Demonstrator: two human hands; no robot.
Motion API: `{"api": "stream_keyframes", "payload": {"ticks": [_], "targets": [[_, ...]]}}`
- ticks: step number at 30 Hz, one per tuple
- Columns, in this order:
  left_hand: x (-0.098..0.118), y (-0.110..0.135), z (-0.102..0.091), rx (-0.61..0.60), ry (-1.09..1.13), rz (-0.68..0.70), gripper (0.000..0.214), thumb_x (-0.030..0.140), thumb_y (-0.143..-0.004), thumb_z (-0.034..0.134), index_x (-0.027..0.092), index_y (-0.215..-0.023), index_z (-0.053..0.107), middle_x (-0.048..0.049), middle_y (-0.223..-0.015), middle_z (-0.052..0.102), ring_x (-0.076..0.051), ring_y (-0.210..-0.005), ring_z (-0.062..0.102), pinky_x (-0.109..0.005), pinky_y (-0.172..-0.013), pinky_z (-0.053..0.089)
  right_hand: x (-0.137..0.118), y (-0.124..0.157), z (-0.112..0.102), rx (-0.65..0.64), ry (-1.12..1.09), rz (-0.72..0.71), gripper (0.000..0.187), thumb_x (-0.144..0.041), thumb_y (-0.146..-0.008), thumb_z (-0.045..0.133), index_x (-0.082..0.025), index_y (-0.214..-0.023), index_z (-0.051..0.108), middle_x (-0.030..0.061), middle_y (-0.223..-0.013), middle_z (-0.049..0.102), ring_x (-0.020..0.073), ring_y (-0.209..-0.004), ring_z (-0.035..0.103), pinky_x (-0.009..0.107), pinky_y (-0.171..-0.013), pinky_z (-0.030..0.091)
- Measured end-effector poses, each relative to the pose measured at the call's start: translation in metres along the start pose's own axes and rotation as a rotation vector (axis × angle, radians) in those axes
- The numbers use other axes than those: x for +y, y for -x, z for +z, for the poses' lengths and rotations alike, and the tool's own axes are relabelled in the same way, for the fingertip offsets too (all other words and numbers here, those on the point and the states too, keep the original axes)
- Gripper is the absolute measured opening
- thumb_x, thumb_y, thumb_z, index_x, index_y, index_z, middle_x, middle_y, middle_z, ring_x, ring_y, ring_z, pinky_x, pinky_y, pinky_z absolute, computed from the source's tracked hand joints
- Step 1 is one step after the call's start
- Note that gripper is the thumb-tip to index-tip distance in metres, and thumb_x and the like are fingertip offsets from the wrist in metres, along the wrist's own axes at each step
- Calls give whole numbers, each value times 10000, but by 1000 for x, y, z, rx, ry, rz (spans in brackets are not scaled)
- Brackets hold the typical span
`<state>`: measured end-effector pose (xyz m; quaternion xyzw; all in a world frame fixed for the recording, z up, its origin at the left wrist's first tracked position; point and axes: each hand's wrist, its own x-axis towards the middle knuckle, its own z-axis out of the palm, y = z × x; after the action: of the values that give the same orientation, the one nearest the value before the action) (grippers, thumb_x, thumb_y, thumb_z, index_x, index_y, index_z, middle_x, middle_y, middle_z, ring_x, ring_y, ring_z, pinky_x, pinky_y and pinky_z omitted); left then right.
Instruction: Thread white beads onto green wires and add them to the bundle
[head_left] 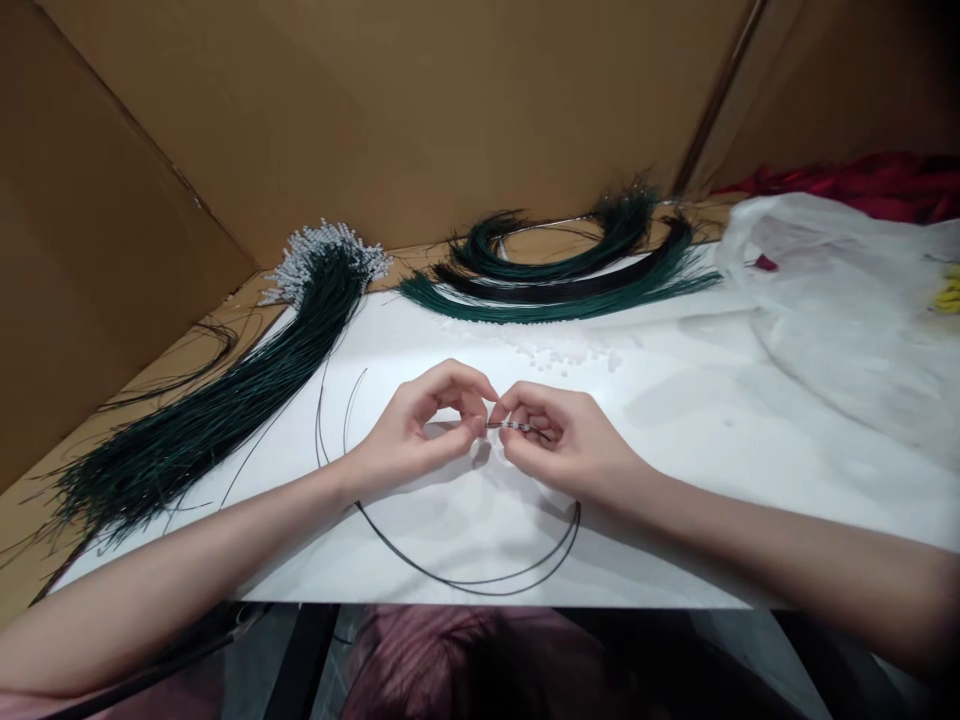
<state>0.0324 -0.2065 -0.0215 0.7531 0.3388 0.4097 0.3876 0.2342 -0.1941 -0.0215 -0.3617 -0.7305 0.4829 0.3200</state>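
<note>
My left hand [424, 425] pinches the end of a thin dark cord between thumb and fingertips, over the middle of the white table. My right hand [574, 435] is closed round the same strand close by, where a few small whitish beads [517, 427] show along it. The fingertips of both hands nearly meet. A long loop of dark cord [480, 590] curves across the white surface below my hands. Whether it is one strand or two in my fingers is hidden. Loose white beads [570, 355] lie scattered just beyond my hands.
A thick bundle of dark green cords [225, 410] with white beaded ends [322, 255] lies at left. Curved bundles of green and black cord [555, 290] lie at the back. A translucent plastic bag [847, 300] and red cloth [877, 185] are at right. Cardboard walls [405, 110] enclose the table [675, 540].
</note>
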Motion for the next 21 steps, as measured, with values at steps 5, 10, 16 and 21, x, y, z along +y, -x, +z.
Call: {"api": "stream_keyframes", "payload": {"ticks": [5, 10, 16, 21], "targets": [[-1, 0, 0, -15, 56, -16, 220, 155, -887, 620, 195, -1098, 573, -18, -837, 612, -119, -774, 612, -262, -786, 531, 2, 1, 0, 0, 3, -15, 133, -163, -718, 529, -167, -835, 593, -57, -585, 441, 88, -530, 378, 227, -513, 297], [-1, 0, -1, -14, 43, -30, 202, 137, -895, 606, 197, -1086, 574, -18, -841, 623, -116, -785, 612, -251, -777, 518, 4, 1, 1, -9, -23, -6, 150, -174, -712, 508, -166, -835, 593, -51, -590, 455, 93, -529, 380, 232, -506, 291], [-1, 1, -2, -13, 68, -41, 196, 147, -902, 603, 192, -1091, 573, -12, -819, 620, -112, -764, 598, -242, -754, 496, 2, 0, -5, -36, -110, 15, 214, -168, -695, 436, -160, -833, 600, -1, -646, 557, 129, -600, 482, 256, -559, 347], [-1, 0, -3, -18, 80, -61, 205, 142, -904, 596, 200, -1099, 570, -9, -820, 625, -116, -767, 601, -248, -753, 488, 0, -1, -5, -45, -143, 35, 213, -173, -719, 426, -155, -832, 605, 8, -674, 584, 115, -572, 451, 250, -542, 336]]}}
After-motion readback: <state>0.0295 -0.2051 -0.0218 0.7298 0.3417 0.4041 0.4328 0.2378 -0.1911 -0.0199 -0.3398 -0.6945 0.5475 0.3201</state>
